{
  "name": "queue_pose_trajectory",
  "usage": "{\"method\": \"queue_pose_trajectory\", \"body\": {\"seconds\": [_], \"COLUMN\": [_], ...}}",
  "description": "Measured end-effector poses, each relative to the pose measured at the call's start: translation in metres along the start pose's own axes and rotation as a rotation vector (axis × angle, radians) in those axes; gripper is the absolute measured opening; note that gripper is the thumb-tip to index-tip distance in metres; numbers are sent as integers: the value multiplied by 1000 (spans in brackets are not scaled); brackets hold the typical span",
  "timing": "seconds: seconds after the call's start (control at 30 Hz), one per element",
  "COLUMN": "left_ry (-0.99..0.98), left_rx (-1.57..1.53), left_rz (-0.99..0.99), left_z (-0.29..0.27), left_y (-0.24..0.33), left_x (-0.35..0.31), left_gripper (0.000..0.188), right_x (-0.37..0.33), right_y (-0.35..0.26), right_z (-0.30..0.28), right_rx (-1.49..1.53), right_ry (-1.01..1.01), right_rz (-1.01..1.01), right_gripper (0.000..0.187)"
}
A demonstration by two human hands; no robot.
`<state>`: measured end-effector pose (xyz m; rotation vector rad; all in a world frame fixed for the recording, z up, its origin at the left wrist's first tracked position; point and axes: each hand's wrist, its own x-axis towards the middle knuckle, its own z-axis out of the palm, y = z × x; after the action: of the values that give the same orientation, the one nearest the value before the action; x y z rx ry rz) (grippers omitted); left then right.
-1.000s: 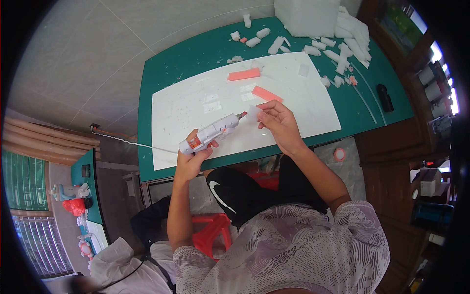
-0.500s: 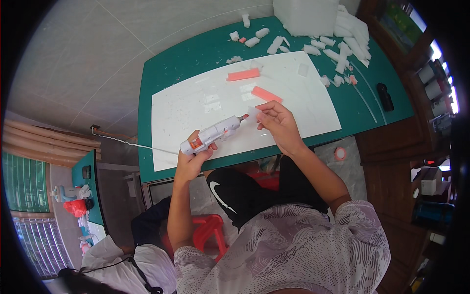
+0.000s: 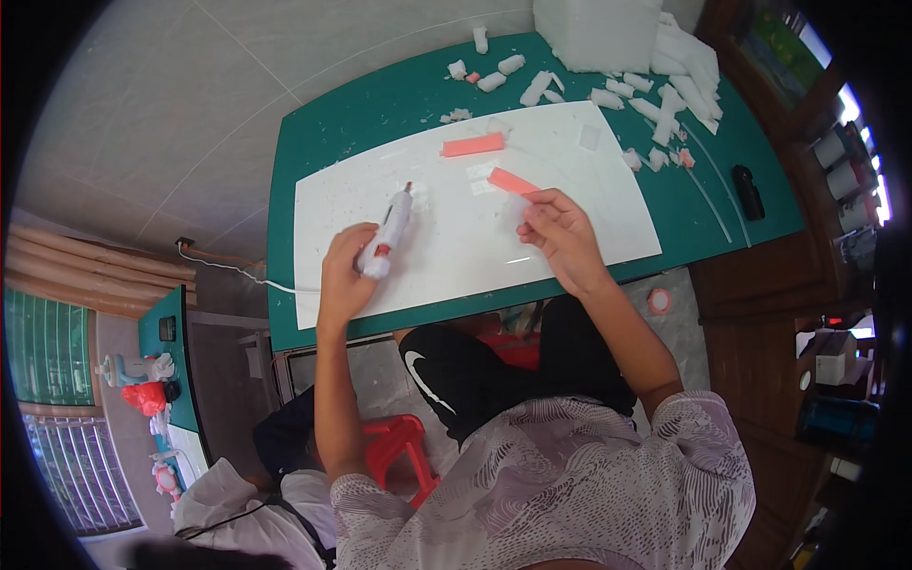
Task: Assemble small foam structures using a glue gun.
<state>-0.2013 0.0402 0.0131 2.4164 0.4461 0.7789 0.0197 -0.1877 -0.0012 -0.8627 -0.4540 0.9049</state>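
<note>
My left hand (image 3: 348, 266) is closed round the handle of a white hot glue gun (image 3: 388, 231), its nozzle pointing away from me over the left half of a white board (image 3: 342, 209). Between the thumb and fingers of my right hand (image 3: 562, 237) is a small translucent white piece (image 3: 515, 211), held above the board. Just beyond that hand lies a salmon-pink strip (image 3: 509, 180). Another pink strip (image 3: 472, 144) rests farther back on the board. A pale, thin square (image 3: 589, 138) lies near the board's far right corner.
Torn white foam chunks (image 3: 605, 99) litter the back of the green table (image 3: 290, 157), before a large white foam block (image 3: 597, 36). Clear sticks (image 3: 719, 180) and a black object (image 3: 748, 192) lie at right. A cord (image 3: 249, 276) runs left to the wall. Another person (image 3: 256, 513) sits at lower left.
My left hand has drawn the glue gun left, away from the translucent piece, and turned its nozzle toward the far side. My right hand has shifted slightly right, still pinching the piece.
</note>
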Motion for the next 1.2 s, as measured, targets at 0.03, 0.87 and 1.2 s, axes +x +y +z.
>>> {"method": "queue_pose_trajectory", "body": {"seconds": [0.03, 0.87, 1.2], "left_ry": [-52, -313, -89], "left_rx": [14, 419, -408], "left_rz": [-65, 50, -148], "left_z": [-2, 132, 94], "left_y": [-16, 28, 147], "left_x": [3, 162, 84], "left_gripper": [35, 31, 30], "right_x": [1, -22, -25], "right_y": [-3, -66, -64], "right_z": [-8, -68, -53], "right_rx": [-16, -186, -303], "right_ry": [25, 192, 220], "right_rz": [-24, -132, -312], "right_gripper": [21, 24, 22]}}
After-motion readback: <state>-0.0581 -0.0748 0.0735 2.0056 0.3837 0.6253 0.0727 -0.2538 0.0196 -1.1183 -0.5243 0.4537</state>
